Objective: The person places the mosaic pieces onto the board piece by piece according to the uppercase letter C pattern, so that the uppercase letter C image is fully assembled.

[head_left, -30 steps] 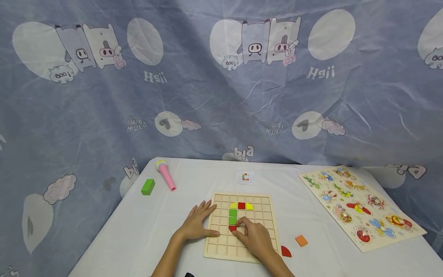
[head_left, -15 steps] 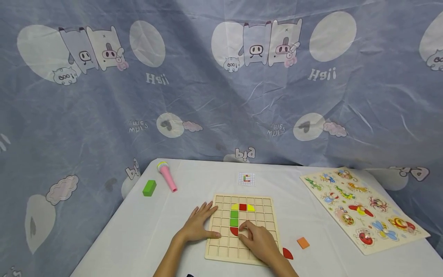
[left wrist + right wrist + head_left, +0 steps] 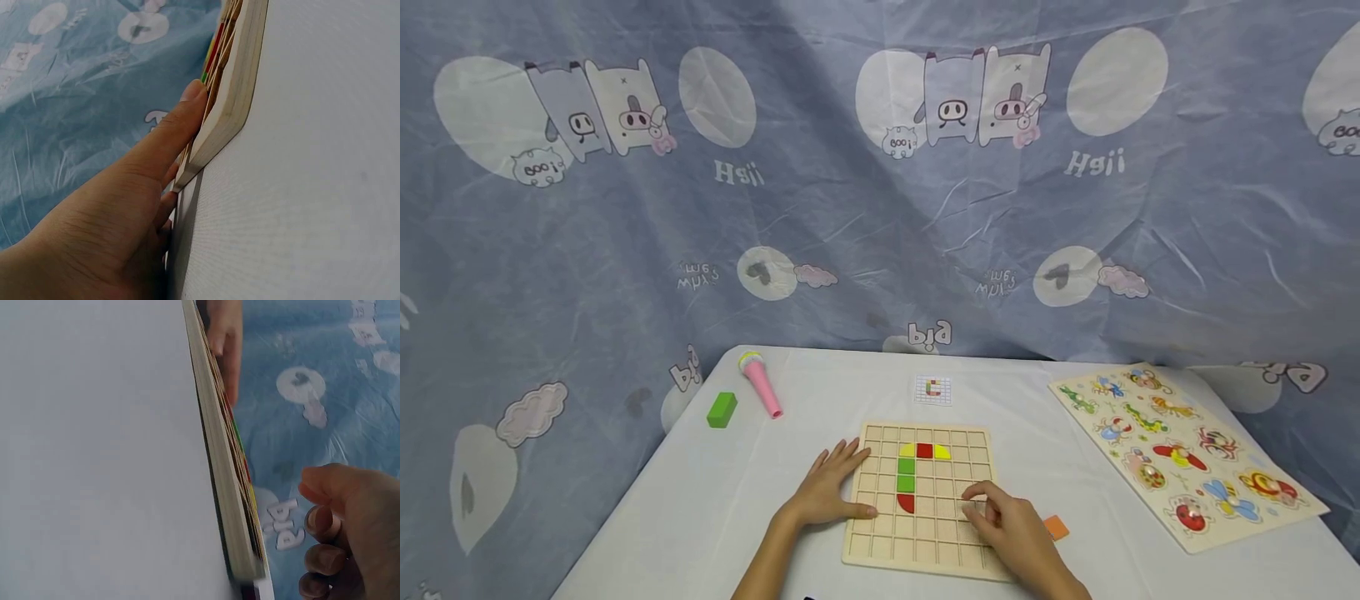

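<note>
On the near middle of the table (image 3: 760, 492) lies the grid board (image 3: 925, 546), a wooden tray of square cells. The left hand (image 3: 827, 492) lies flat at its left edge, fingers spread and straight, tips over the rim; the left wrist view shows a finger pressed along the board's side (image 3: 234, 94), which likely steadies it against sliding. It grips nothing.

Six tiles sit in the cells: a yellow (image 3: 907, 451), a red (image 3: 924, 451) and another yellow (image 3: 942, 452) across the top, two green ones (image 3: 906, 475) down the left, and a red quarter-round (image 3: 906, 502) at the bottom. They form a partial C shape much like the one on the small card (image 3: 932, 389) lying just beyond the board, presumably there as a pattern.

The right hand (image 3: 1011, 529) hovers over the board's near right cells, fingers loosely curled with thumb and forefinger close together. From the right wrist view the fingertips (image 3: 322, 520) seem to hold nothing, though a small tile could be hidden. An orange tile (image 3: 1056, 527) lies on the table just right of that hand.

Far left are a green block (image 3: 722, 409) and a pink toy microphone (image 3: 760, 382); at the right lies an insect puzzle (image 3: 1183, 454).
</note>
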Available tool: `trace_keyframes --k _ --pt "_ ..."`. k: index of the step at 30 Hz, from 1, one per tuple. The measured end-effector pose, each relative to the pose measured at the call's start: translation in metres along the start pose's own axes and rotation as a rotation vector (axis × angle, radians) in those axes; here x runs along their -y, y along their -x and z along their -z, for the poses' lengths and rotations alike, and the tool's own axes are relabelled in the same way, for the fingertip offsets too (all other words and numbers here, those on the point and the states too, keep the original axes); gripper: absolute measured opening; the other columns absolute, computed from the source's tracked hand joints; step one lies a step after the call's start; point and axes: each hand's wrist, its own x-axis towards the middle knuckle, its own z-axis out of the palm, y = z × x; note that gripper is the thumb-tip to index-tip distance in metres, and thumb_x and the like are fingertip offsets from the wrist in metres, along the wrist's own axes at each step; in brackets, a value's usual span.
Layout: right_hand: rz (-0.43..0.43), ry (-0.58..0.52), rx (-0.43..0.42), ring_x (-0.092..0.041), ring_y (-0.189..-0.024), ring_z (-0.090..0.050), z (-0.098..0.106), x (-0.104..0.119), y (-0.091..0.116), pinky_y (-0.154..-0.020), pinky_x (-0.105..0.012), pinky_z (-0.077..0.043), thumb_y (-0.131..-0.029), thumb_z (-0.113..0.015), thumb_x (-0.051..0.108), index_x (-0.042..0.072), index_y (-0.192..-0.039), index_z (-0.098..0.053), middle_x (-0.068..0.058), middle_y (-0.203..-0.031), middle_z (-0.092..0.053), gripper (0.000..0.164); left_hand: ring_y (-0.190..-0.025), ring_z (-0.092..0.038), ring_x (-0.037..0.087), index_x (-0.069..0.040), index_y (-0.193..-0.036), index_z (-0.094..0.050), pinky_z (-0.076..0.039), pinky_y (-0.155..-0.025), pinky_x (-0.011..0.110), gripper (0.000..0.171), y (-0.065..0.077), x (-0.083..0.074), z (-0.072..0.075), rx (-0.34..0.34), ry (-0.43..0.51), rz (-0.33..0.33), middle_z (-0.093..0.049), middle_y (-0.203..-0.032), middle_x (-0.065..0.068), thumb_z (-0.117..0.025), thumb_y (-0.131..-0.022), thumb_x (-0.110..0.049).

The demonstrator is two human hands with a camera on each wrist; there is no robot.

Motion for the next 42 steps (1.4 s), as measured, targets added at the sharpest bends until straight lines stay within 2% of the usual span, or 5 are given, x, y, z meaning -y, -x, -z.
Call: trace_keyframes --k 5,12,21,34,42 --pt "-0.056 0.008 -0.083 -0.001 -0.039 -0.029 0.018 -0.015 0.007 -0.037 -0.018 -0.031 -0.082 -0.071 0.016 0.019 -0.097 -0.064 0.012 -0.053 -0.038 0.017 -0.139 -0.011 0.031 -0.017 -0.144 -0.034 -0.005 -0.110 0.051 0.101 0.000 0.001 0.000 -0.006 -0.010 -0.003 -0.020 -0.152 0.007 -0.063 -0.064 -0.073" --pt "-0.103 0.119 -0.196 -0.002 -0.042 -0.030 0.040 -0.041 0.014 -0.040 -0.019 -0.030 -0.080 -0.073 0.017 0.019 -0.095 -0.064 0.011 -0.053 -0.037 0.017 -0.139 -0.010 0.029 -0.018 -0.144 -0.034 -0.005 -0.110 0.050 0.102 -0.001 0.000 0.002 -0.003 -0.018 0.001 -0.019 -0.152 0.006 -0.061 -0.064 -0.075" --pt "-0.301 0.166 -0.102 -0.007 -0.045 -0.035 0.065 -0.062 0.029 -0.043 -0.022 -0.029 -0.085 -0.066 0.032 0.013 -0.106 -0.062 0.004 -0.056 -0.042 0.028 -0.139 -0.011 0.030 -0.017 -0.144 -0.035 -0.005 -0.110 0.051 0.101 -0.001 -0.001 0.002 -0.001 -0.009 -0.001 -0.019 -0.152 0.006 -0.062 -0.064 -0.073" --pt "-0.353 0.265 -0.049 -0.011 -0.047 -0.038 0.070 -0.074 0.033 -0.044 -0.023 -0.027 -0.080 -0.071 0.028 0.005 -0.111 -0.060 0.004 -0.057 -0.042 0.040 -0.139 -0.011 0.030 -0.016 -0.144 -0.035 -0.005 -0.110 0.051 0.101 0.001 -0.002 0.002 -0.004 0.003 -0.007 -0.020 -0.152 0.007 -0.063 -0.065 -0.073" --pt "-0.369 0.267 -0.047 -0.011 -0.047 -0.038 0.070 -0.078 0.035 -0.043 -0.023 -0.027 -0.080 -0.071 0.026 0.003 -0.111 -0.060 0.004 -0.057 -0.042 0.041 -0.139 -0.011 0.030 -0.018 -0.144 -0.034 -0.006 -0.110 0.051 0.101 0.000 0.000 0.001 -0.004 -0.005 0.002 -0.020 -0.152 0.006 -0.062 -0.064 -0.074"
